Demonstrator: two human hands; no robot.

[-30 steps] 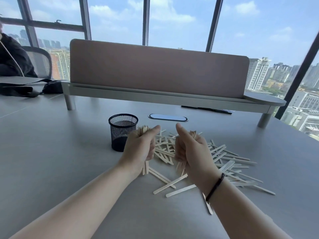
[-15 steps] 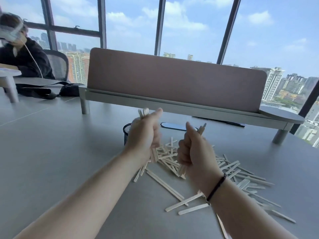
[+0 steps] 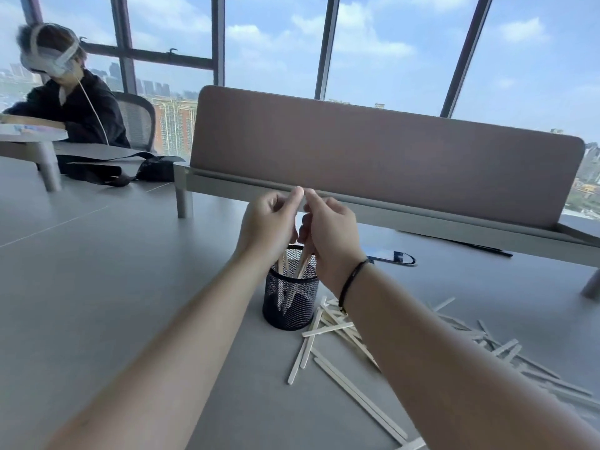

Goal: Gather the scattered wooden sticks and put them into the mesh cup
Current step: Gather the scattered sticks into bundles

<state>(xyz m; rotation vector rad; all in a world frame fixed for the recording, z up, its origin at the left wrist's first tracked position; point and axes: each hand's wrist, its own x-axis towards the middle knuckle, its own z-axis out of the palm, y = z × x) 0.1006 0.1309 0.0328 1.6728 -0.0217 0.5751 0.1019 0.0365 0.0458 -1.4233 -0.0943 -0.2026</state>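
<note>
The black mesh cup (image 3: 290, 302) stands on the grey table, just left of the stick pile. My left hand (image 3: 268, 222) and my right hand (image 3: 332, 233) hover side by side right above it, thumbs touching at the top. Each hand is curled around a bundle of pale wooden sticks (image 3: 302, 263) whose lower ends reach down inside the cup. The upper parts of the bundles are hidden by my fingers. Several loose wooden sticks (image 3: 328, 328) lie scattered on the table to the right of the cup and toward me, partly hidden under my right forearm.
A brown divider panel (image 3: 373, 151) on a raised shelf runs across the table behind the cup. A phone (image 3: 394, 256) lies flat behind my right wrist. At far left a person (image 3: 69, 95) wearing a headset sits by a black bag (image 3: 156, 170).
Both hands lifted their bundles off the pile, moved left and came together over the cup. The sticks' lower ends now sit inside the cup. The view tilted up and left.
</note>
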